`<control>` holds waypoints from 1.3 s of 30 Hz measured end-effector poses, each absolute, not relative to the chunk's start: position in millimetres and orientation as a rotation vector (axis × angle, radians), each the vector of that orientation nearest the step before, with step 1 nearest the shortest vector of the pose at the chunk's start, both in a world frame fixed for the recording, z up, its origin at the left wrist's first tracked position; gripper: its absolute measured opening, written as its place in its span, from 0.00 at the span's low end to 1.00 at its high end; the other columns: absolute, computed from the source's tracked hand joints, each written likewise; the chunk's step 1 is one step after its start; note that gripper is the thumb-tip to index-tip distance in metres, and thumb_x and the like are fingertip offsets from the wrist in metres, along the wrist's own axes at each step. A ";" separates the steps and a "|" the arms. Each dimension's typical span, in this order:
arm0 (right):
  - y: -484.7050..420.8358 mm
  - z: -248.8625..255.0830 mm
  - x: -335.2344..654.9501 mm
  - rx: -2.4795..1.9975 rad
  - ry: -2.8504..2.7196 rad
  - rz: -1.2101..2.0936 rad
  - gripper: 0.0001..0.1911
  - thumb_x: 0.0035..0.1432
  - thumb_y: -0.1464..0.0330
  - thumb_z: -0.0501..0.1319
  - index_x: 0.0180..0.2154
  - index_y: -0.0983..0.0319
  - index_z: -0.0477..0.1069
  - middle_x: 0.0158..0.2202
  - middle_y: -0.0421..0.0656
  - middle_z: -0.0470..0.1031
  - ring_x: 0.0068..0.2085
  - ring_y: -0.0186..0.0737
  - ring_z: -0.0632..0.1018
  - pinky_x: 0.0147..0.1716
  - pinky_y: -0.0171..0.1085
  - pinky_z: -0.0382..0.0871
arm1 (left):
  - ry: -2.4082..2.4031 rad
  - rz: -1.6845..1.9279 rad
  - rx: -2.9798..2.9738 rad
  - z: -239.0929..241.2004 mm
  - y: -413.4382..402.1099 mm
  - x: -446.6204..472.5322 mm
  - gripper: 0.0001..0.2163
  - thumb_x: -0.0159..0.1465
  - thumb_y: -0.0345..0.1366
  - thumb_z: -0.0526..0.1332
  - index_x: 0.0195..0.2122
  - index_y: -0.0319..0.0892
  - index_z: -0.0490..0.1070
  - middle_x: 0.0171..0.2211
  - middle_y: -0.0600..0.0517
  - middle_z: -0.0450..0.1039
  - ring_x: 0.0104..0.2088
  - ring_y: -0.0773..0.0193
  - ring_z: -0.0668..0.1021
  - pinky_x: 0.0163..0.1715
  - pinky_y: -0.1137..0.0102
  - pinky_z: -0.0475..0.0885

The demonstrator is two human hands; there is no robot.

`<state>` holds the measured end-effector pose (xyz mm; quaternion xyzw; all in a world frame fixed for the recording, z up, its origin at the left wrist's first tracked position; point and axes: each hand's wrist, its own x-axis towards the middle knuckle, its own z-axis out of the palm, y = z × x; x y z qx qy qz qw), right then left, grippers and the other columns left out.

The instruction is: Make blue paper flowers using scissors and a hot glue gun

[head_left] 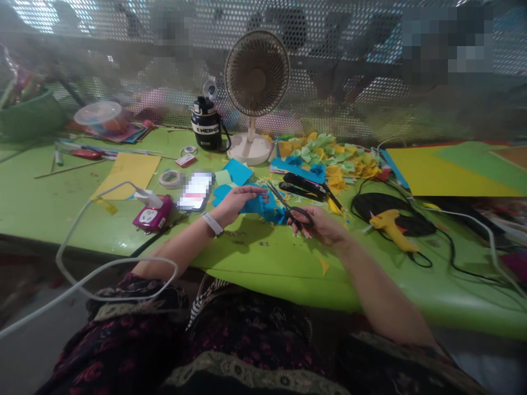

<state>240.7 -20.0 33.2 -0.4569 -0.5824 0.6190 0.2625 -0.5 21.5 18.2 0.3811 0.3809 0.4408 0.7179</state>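
My right hand (316, 224) grips a pair of dark-handled scissors (300, 213), its fingers around the handles and the blades pointing up and left toward my other hand. My left hand (242, 198), with a pale band on the wrist, pinches a piece of blue paper (263, 206) that hangs below its fingers; the thumb is mostly hidden. Blue square sheets (239, 171) lie just behind that hand. Small yellow, green and blue scraps are scattered behind the scissors, near a black stapler (302, 187).
Behind stand a fan (257, 74) and a dark bottle (206, 125). A phone (195, 191), tape roll (169, 179) and purple power socket (152, 214) with a white cable are left. Right are cut paper shapes (329, 151), a yellow glue gun (393, 227) and coloured sheets (444, 170).
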 end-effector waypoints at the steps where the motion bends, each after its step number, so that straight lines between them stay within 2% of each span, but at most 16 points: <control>1: -19.6 34.3 241.9 -1.233 -1.576 1.675 0.27 0.48 0.44 0.68 0.28 0.63 0.73 0.20 0.40 0.76 0.14 0.25 0.63 0.13 0.31 0.51 | 0.866 0.917 0.898 18.6 24.0 -3.4 0.09 0.62 0.24 0.60 0.38 0.34 0.80 0.36 0.41 0.82 0.36 0.58 0.84 0.49 0.59 0.77; 5: -18.7 41.9 247.8 -1.264 -1.618 1.631 0.27 0.46 0.44 0.68 0.29 0.62 0.74 0.21 0.41 0.75 0.15 0.27 0.63 0.14 0.32 0.53 | 1.001 0.761 1.115 17.6 31.0 -11.4 0.09 0.60 0.24 0.62 0.37 0.37 0.82 0.34 0.42 0.83 0.37 0.57 0.84 0.49 0.58 0.77; 8: -15.8 47.5 258.0 -1.437 -1.748 1.444 0.27 0.44 0.44 0.69 0.29 0.61 0.72 0.24 0.42 0.77 0.19 0.30 0.67 0.18 0.33 0.60 | 0.989 0.765 1.162 15.4 33.0 -13.1 0.08 0.61 0.25 0.62 0.36 0.37 0.82 0.35 0.43 0.83 0.36 0.59 0.83 0.48 0.60 0.77; 10: -11.5 48.3 268.5 -1.656 -1.879 1.154 0.25 0.44 0.46 0.70 0.29 0.61 0.72 0.27 0.43 0.78 0.24 0.35 0.72 0.22 0.34 0.63 | 0.941 0.757 1.133 14.4 33.3 -13.0 0.07 0.62 0.25 0.62 0.36 0.37 0.81 0.35 0.42 0.83 0.33 0.61 0.83 0.47 0.61 0.78; 14: 0.3 41.8 288.7 -1.997 -2.155 0.357 0.16 0.50 0.53 0.68 0.28 0.60 0.75 0.34 0.47 0.80 0.31 0.42 0.76 0.26 0.37 0.60 | 0.858 0.739 1.068 14.2 32.4 -11.9 0.07 0.63 0.25 0.62 0.35 0.37 0.80 0.36 0.43 0.83 0.32 0.62 0.83 0.44 0.63 0.79; 17: 6.9 35.1 294.8 -2.088 -2.182 0.111 0.12 0.52 0.57 0.67 0.31 0.59 0.78 0.37 0.49 0.80 0.32 0.45 0.77 0.25 0.37 0.57 | 0.824 0.717 1.027 13.9 31.6 -11.0 0.07 0.63 0.26 0.61 0.35 0.37 0.80 0.36 0.43 0.83 0.34 0.61 0.84 0.45 0.63 0.79; 20: 10.3 30.9 295.6 -2.192 -2.125 0.109 0.12 0.54 0.57 0.67 0.31 0.59 0.79 0.33 0.48 0.81 0.31 0.46 0.77 0.24 0.37 0.56 | 0.789 0.729 1.006 12.7 30.8 -9.9 0.07 0.63 0.26 0.62 0.37 0.37 0.80 0.37 0.43 0.83 0.35 0.61 0.84 0.46 0.63 0.79; 24: 11.5 32.6 297.9 -2.272 -2.114 0.266 0.11 0.51 0.58 0.69 0.29 0.59 0.78 0.31 0.46 0.81 0.31 0.45 0.78 0.25 0.37 0.58 | 0.782 0.732 0.989 12.9 28.1 -7.6 0.08 0.63 0.25 0.60 0.37 0.36 0.80 0.38 0.42 0.83 0.38 0.60 0.84 0.49 0.61 0.77; 28: 0.7 42.4 285.4 -2.100 -1.993 0.272 0.07 0.54 0.63 0.66 0.30 0.59 0.77 0.33 0.46 0.82 0.34 0.46 0.79 0.28 0.38 0.62 | 0.762 0.749 0.970 14.6 24.8 -5.4 0.07 0.63 0.26 0.61 0.37 0.36 0.80 0.38 0.41 0.83 0.38 0.58 0.84 0.50 0.58 0.76; 29: -5.1 44.2 276.9 -1.993 -1.926 0.275 0.07 0.57 0.63 0.64 0.31 0.59 0.77 0.34 0.47 0.82 0.34 0.46 0.79 0.30 0.38 0.64 | 0.758 0.750 0.968 14.7 24.2 -4.9 0.06 0.62 0.26 0.62 0.37 0.36 0.80 0.38 0.41 0.82 0.39 0.57 0.84 0.50 0.58 0.76; 31: -18.9 44.3 254.6 -1.733 -1.878 0.484 0.13 0.60 0.57 0.61 0.34 0.59 0.77 0.33 0.46 0.81 0.32 0.44 0.79 0.31 0.39 0.68 | 0.759 0.744 0.972 14.3 23.0 -4.0 0.06 0.62 0.27 0.62 0.37 0.36 0.79 0.38 0.40 0.82 0.40 0.57 0.84 0.50 0.57 0.76; 34: -37.8 35.7 220.8 -1.477 -1.900 0.787 0.20 0.56 0.51 0.65 0.42 0.59 0.74 0.36 0.46 0.81 0.29 0.42 0.78 0.31 0.40 0.71 | 0.777 0.753 0.985 12.7 21.2 -2.7 0.07 0.62 0.27 0.62 0.38 0.36 0.80 0.38 0.42 0.82 0.38 0.58 0.83 0.47 0.61 0.77; 36: -44.2 27.6 206.9 -1.419 -1.882 0.794 0.23 0.53 0.52 0.68 0.45 0.59 0.71 0.38 0.46 0.81 0.27 0.39 0.78 0.30 0.40 0.71 | 0.794 0.770 1.003 11.4 20.0 -2.1 0.07 0.61 0.27 0.63 0.38 0.37 0.80 0.36 0.43 0.82 0.36 0.60 0.83 0.43 0.65 0.77; 39: -44.7 18.7 201.1 -1.388 -1.887 0.779 0.22 0.53 0.53 0.68 0.44 0.58 0.69 0.39 0.45 0.80 0.25 0.36 0.76 0.30 0.39 0.70 | 0.822 0.781 1.046 10.0 18.2 -1.6 0.07 0.61 0.27 0.63 0.38 0.38 0.80 0.35 0.45 0.83 0.33 0.64 0.82 0.38 0.70 0.75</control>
